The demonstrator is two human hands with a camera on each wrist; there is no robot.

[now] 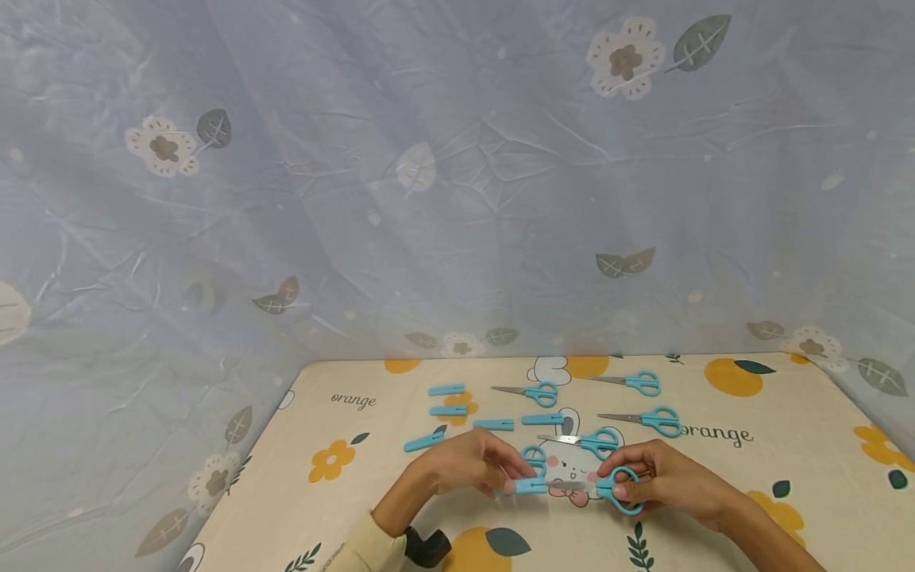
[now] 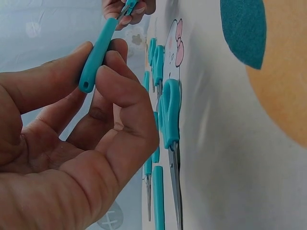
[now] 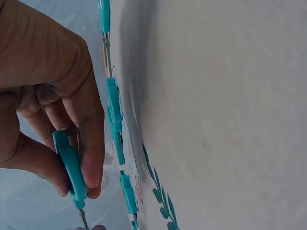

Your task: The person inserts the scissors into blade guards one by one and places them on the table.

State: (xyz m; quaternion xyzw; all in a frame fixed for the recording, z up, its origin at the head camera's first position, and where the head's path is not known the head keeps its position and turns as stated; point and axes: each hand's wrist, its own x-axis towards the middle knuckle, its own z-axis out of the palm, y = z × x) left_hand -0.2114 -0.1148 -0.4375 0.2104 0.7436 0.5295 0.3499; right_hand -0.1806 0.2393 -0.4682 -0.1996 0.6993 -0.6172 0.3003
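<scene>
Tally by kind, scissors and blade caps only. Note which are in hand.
Scissors: 6 (1 in the right hand, 5 on the table)
Blade caps: 6 (1 in the left hand, 5 on the table)
Total: 12

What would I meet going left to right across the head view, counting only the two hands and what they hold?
Bare left hand → slim light-blue plastic blade cover → silver metal scissors with light-blue plastic loop handles → bare right hand.
</scene>
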